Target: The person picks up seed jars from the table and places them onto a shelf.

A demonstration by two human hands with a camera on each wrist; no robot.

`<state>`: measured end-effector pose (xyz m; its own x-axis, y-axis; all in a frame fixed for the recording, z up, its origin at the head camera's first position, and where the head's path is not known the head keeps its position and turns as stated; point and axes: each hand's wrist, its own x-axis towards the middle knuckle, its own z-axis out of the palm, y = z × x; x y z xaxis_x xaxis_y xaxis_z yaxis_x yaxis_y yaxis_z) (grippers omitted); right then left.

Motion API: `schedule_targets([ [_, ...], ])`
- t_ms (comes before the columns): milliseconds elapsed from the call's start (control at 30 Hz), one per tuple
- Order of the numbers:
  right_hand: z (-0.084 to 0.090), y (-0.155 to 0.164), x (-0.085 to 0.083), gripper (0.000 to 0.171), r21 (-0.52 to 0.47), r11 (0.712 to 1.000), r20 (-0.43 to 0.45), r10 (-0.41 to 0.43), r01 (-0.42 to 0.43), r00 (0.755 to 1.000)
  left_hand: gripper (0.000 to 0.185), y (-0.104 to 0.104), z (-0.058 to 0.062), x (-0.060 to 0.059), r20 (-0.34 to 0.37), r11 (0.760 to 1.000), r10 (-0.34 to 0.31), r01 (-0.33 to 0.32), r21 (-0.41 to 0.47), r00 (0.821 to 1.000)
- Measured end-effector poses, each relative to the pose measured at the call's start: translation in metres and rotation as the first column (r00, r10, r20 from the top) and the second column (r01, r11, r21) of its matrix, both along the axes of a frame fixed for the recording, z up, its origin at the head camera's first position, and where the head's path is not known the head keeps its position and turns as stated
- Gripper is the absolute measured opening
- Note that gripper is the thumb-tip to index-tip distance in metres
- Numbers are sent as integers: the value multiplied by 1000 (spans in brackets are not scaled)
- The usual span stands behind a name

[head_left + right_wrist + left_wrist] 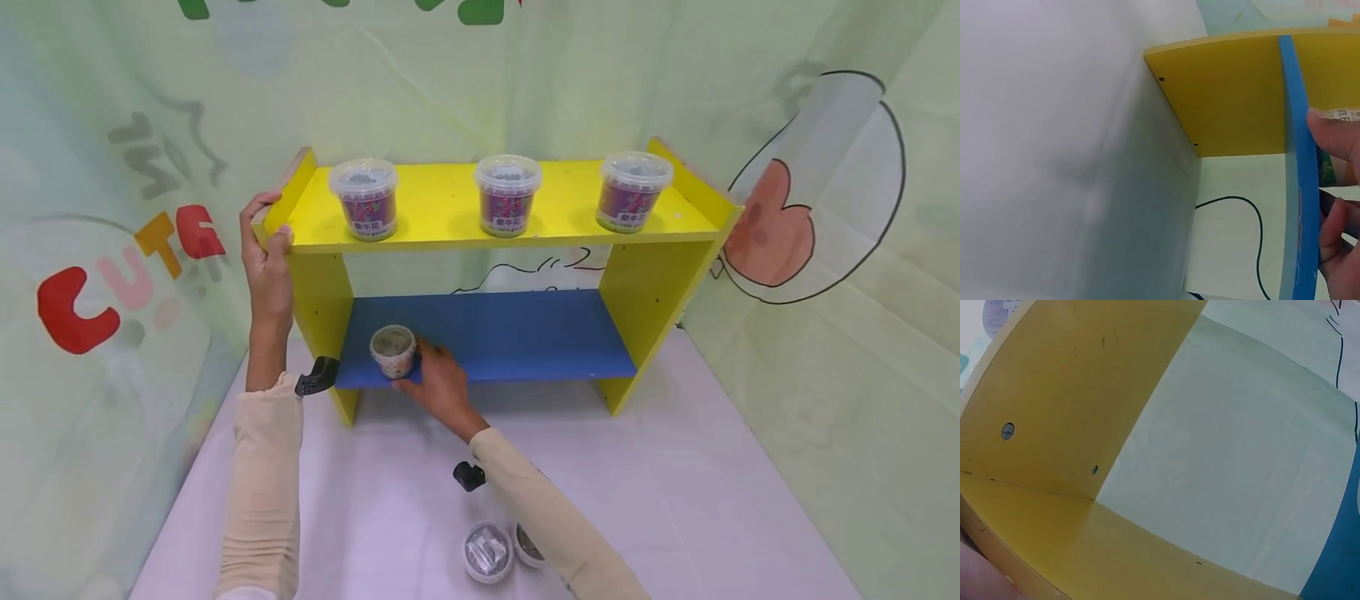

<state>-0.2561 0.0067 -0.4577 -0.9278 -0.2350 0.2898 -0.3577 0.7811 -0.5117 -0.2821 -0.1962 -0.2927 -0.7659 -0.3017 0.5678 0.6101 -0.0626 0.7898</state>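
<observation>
A small lidded plastic tub (393, 354) is at the left end of the blue lower board (517, 333) of a yellow shelf unit (442, 192). My right hand (444, 385) grips this tub from its right side, thumb near the board's front edge. In the right wrist view, fingers and thumb (1335, 134) show beside the blue edge, partly covering the tub. My left hand (267, 258) holds the shelf unit's upper left corner, its fingers round the yellow side panel. Only a blurred bit of that hand shows in the left wrist view, below the yellow panel (1066, 412).
Three purple-labelled tubs with clear lids, left (367, 204), middle (507, 200) and right (632, 196), stand on the yellow top. Two more tubs, one with a silvery packet (487, 552), the other (528, 546) partly behind my right sleeve, are on the white surface. Printed curtains surround the unit.
</observation>
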Motion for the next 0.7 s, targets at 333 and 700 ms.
schedule_targets([
  [333, 3, 13, 12, 77, -67, 993, 46, 102, -99, 994, 41, 2, 2, 0, 9, 1000, 11, -11, -7, 1000],
  [700, 5, 29, 30, 72, -82, 978, 169, 204, -193, 964, 40, 3, 3, 3, 10, 1000, 24, -24, -10, 1000],
])
